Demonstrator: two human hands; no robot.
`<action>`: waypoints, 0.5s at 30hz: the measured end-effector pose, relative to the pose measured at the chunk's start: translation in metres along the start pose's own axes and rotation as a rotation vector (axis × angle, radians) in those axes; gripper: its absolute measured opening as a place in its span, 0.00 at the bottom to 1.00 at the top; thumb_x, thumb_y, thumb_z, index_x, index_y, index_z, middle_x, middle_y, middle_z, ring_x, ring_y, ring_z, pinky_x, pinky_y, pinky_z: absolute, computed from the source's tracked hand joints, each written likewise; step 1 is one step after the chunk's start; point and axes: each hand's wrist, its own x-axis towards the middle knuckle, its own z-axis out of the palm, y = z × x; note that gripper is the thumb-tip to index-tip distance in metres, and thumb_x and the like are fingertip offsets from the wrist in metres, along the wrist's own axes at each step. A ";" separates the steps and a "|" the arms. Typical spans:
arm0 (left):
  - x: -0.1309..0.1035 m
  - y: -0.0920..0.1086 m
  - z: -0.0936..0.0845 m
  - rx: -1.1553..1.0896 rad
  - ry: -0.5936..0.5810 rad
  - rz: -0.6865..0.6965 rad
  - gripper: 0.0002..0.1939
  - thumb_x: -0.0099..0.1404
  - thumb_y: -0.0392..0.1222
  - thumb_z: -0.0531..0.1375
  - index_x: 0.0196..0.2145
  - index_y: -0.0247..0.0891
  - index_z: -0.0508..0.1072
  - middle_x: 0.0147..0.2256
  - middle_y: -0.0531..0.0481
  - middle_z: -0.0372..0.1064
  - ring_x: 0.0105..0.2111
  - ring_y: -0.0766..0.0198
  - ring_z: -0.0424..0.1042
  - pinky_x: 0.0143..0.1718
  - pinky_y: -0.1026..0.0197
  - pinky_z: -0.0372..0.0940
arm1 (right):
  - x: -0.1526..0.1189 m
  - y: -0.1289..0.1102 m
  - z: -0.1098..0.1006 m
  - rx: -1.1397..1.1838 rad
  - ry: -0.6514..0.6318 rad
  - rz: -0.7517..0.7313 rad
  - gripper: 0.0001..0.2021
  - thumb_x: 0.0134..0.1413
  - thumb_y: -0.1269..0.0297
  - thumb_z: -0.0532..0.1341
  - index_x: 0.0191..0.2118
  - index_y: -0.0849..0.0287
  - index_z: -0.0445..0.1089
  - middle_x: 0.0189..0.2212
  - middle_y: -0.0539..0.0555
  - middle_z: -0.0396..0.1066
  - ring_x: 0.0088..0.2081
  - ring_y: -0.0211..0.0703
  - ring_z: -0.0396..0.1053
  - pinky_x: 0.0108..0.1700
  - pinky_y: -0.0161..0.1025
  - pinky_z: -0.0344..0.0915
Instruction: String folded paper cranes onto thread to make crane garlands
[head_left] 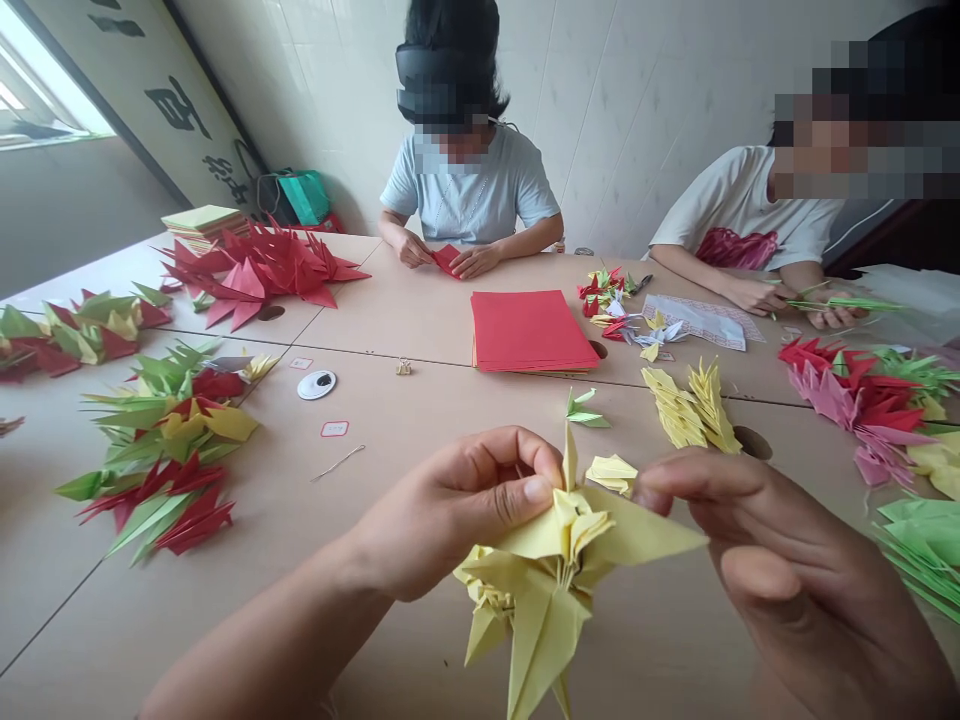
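A cluster of folded yellow paper pieces hangs above the table's near side, its pointed tips spread outward. My left hand pinches its upper left part between thumb and fingers. Beside its right-hand tip is my right hand, fingers bent and apart from the thumb; whether a fingertip touches the paper is unclear. Just behind the cluster lie a small folded yellow piece and a small green folded piece. Two rows of yellow folded pieces rest farther right.
A red paper stack lies mid-table. Folded pieces form piles at left, back left and right. A googly eye, clip and wire lie left of centre. Two people sit opposite, handling paper.
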 end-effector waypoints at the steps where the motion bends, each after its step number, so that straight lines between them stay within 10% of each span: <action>1: 0.001 -0.001 0.000 -0.012 0.016 -0.006 0.08 0.65 0.42 0.60 0.33 0.33 0.69 0.29 0.51 0.63 0.27 0.70 0.62 0.27 0.68 0.57 | 0.000 0.001 0.000 -0.017 -0.007 0.010 0.16 0.61 0.50 0.54 0.49 0.50 0.67 0.39 0.53 0.72 0.44 0.43 0.71 0.42 0.33 0.72; 9: 0.004 -0.006 0.001 -0.207 0.089 0.002 0.05 0.63 0.38 0.61 0.34 0.34 0.69 0.29 0.52 0.66 0.28 0.71 0.68 0.32 0.68 0.63 | -0.001 0.002 0.013 0.046 -0.133 0.194 0.24 0.56 0.58 0.63 0.57 0.44 0.58 0.56 0.55 0.65 0.49 0.46 0.72 0.40 0.37 0.76; 15: 0.005 -0.007 0.004 -0.209 0.128 -0.002 0.04 0.64 0.38 0.61 0.34 0.33 0.70 0.29 0.52 0.65 0.28 0.71 0.67 0.33 0.67 0.64 | 0.002 -0.009 0.016 0.122 -0.086 0.266 0.14 0.59 0.60 0.60 0.50 0.43 0.63 0.48 0.51 0.72 0.39 0.38 0.76 0.35 0.30 0.76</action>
